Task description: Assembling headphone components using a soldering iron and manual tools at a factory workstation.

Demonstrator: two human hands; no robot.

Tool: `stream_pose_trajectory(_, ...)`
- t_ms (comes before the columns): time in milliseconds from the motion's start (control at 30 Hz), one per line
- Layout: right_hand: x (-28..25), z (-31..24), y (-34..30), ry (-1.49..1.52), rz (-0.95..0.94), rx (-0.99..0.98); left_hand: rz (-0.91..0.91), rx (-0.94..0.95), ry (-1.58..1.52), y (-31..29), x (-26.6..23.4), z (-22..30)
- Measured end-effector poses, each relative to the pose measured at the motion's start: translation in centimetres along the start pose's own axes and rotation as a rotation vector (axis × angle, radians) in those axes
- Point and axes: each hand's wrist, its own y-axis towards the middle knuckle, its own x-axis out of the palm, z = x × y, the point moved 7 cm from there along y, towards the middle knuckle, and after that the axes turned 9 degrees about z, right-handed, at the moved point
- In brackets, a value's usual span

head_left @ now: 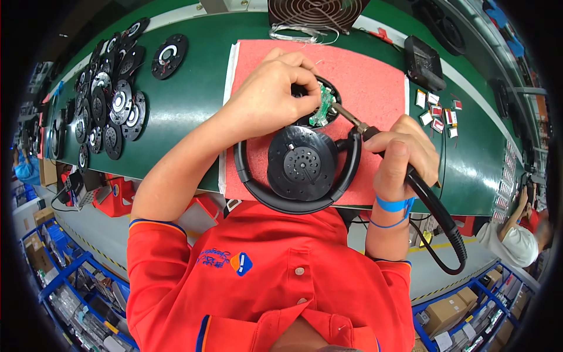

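Observation:
A soldering iron (356, 121) is gripped in my right hand (404, 158), fingers wrapped round its black handle. Its metal tip reaches the right edge of a small green circuit board (324, 107). That board sits in an open round black ear cup (335, 94). My left hand (275, 88) is closed in a pinch over the board's left side; what its fingertips hold is hidden. Nearer to me lies the headphones' curved black headband (281, 203), with a round black speaker plate (302, 164) inside its curve. All this rests on a pink foam mat (375, 76).
Several round black speaker plates (120, 102) cluster on the green table's (187, 117) left side, one (169, 56) lying apart. At right are several small battery packs (436, 110) and a black tray (423, 63). A fan (316, 14) stands behind the mat; the iron's cable (437, 258) loops down at right.

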Motion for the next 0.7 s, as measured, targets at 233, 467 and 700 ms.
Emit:
stream_pose_trajectory(233, 0.5, 0.2, 0.1, 0.060, -0.038, -0.086, -0.041, -0.061, 0.013, -0.2, -0.1, -0.3)
stream_pose_trajectory(467, 0.8, 0.2, 0.2, 0.030, -0.051, -0.082, -0.062, -0.011, 0.031, 0.1, 0.2, -0.1)
stream_pose_trajectory(700, 1.0, 0.2, 0.2, 0.016, -0.068, -0.094, -0.074, -0.026, 0.066, 0.7, 0.4, -0.1)
